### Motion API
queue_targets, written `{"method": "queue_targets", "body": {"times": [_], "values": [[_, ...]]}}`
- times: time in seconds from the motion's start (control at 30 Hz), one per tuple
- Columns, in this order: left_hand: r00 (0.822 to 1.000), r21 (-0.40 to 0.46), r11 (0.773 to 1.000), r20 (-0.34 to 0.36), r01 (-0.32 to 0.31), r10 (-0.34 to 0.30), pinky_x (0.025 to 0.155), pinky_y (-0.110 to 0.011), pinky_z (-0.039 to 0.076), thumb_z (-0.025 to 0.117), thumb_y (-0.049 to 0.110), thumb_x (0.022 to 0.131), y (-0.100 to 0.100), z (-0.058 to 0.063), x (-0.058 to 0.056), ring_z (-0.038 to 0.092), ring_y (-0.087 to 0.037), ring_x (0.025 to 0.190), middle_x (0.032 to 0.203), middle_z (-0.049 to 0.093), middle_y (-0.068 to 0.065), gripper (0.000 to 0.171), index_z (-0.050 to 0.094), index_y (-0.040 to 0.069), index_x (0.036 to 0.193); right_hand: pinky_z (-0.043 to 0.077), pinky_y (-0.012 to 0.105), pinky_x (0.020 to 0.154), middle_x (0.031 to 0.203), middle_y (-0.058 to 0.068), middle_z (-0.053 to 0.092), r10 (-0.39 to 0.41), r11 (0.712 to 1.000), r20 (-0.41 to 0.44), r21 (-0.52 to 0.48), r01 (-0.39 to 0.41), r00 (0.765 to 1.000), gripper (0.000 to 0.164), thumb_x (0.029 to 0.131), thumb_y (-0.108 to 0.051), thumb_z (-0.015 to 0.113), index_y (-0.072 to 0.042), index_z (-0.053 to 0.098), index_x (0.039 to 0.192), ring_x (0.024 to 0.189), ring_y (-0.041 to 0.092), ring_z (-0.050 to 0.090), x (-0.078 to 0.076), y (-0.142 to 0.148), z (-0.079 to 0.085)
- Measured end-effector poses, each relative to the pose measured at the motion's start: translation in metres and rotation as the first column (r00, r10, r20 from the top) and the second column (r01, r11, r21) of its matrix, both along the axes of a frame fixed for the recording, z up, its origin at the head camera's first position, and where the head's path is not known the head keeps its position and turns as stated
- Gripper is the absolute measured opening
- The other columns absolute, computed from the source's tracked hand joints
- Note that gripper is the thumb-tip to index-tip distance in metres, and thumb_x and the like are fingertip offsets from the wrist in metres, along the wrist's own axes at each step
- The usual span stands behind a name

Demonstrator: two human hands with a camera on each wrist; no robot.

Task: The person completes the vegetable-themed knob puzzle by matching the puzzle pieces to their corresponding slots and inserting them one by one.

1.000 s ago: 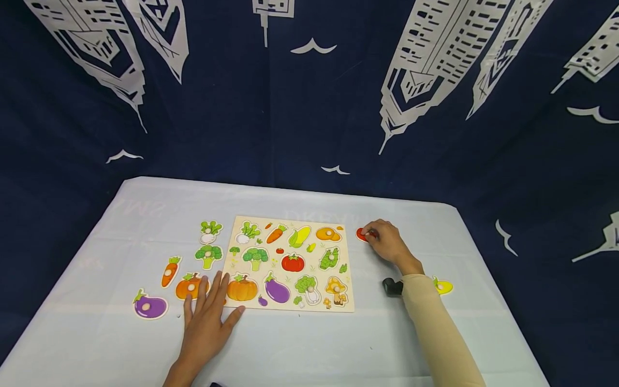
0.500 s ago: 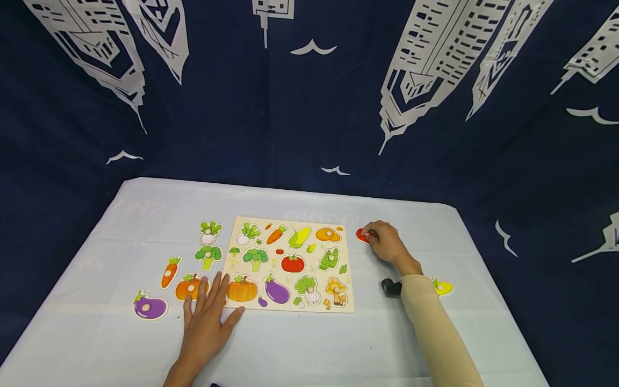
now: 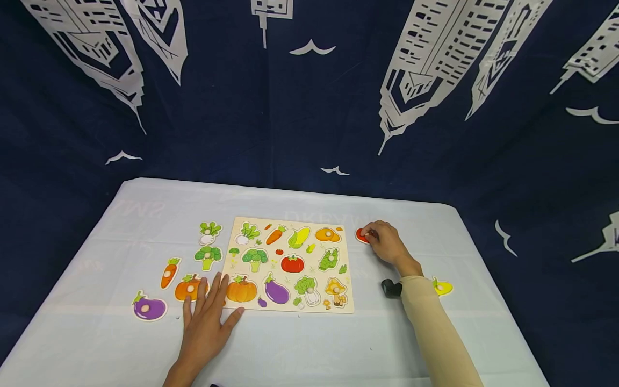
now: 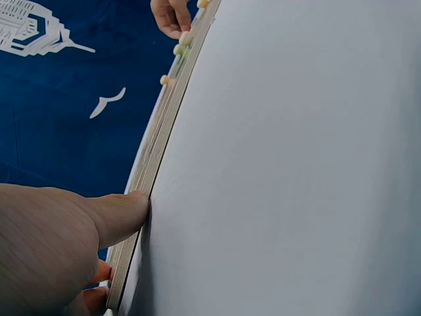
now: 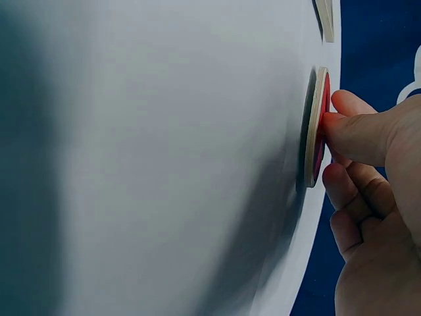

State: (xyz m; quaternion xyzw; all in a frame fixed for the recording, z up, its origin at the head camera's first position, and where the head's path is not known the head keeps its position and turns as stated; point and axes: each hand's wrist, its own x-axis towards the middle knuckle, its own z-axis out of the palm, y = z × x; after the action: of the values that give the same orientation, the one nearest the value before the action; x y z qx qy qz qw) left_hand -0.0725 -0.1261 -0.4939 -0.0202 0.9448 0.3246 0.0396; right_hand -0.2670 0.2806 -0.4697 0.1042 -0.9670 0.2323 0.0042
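Observation:
My right hand point(image 3: 390, 244) pinches the round red tomato piece point(image 3: 361, 235) to the right of the puzzle board; the fingers cover its knob. In the right wrist view, thumb and forefinger meet over the red face of that wooden piece point(image 5: 317, 131), at or very near the tabletop. With fingers spread, my left hand point(image 3: 205, 328) rests at the lower left corner of the vegetable puzzle board point(image 3: 309, 271). Its thumb point(image 4: 125, 214) touches the board's front edge in the left wrist view. An orange pumpkin piece point(image 3: 187, 288) lies partly behind its fingertips.
Left of the board lie a turnip piece point(image 3: 209, 234), a broccoli piece point(image 3: 208, 257), a carrot piece point(image 3: 169, 273) and an eggplant piece point(image 3: 149, 308). A black object point(image 3: 390, 288) is at the right wrist. A corn piece point(image 3: 442, 287) lies beyond the right sleeve.

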Motion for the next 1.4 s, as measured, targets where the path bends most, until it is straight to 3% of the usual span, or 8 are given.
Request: {"method": "queue_targets", "body": {"times": [0.4,0.8,1.13,1.4], "values": [[1.0,0.001,1.0,-0.013,0.0,0.0,0.115,-0.067,-0.015,0.07,0.03,0.093,0.0,0.001,0.0,-0.003,-0.044,0.153,0.166,0.015,-0.022,0.085,0.024,0.001,0.158,0.046,0.047,0.092,0.109,0.011,0.068,0.037,0.999,-0.018,-0.019,-0.037,0.999,0.011,0.095,-0.003,0.064,-0.008,0.071,0.103,0.099,0.028,0.056,0.003,-0.01,0.005],[1.0,0.005,1.0,-0.005,0.004,-0.004,0.115,-0.067,-0.016,0.071,0.029,0.093,0.0,-0.002,0.0,-0.004,-0.043,0.154,0.166,0.015,-0.022,0.085,0.024,0.002,0.158,0.038,0.052,0.099,0.109,0.01,0.069,0.104,0.994,-0.045,-0.031,-0.105,0.994,0.013,0.094,-0.002,0.065,-0.009,0.072,0.102,0.102,0.027,0.056,0.011,-0.031,0.011],[1.0,0.006,1.0,-0.023,0.008,-0.007,0.115,-0.067,-0.015,0.07,0.029,0.093,-0.001,-0.002,0.0,-0.003,-0.044,0.153,0.166,0.016,-0.023,0.085,0.024,0.001,0.158,0.039,0.046,0.092,0.106,0.006,0.07,0.217,0.976,-0.099,-0.008,-0.219,0.971,0.013,0.091,0.001,0.068,-0.009,0.072,0.099,0.096,0.024,0.056,0.018,-0.052,0.021],[1.0,0.007,1.0,-0.025,0.004,-0.004,0.115,-0.067,-0.015,0.07,0.029,0.093,-0.001,-0.001,0.0,-0.003,-0.044,0.153,0.166,0.015,-0.023,0.084,0.024,0.001,0.158,0.04,0.045,0.095,0.106,0.003,0.069,0.288,0.958,-0.068,0.022,-0.287,0.955,0.012,0.092,-0.002,0.068,-0.011,0.072,0.099,0.099,0.022,0.057,0.025,-0.07,0.02]]}}
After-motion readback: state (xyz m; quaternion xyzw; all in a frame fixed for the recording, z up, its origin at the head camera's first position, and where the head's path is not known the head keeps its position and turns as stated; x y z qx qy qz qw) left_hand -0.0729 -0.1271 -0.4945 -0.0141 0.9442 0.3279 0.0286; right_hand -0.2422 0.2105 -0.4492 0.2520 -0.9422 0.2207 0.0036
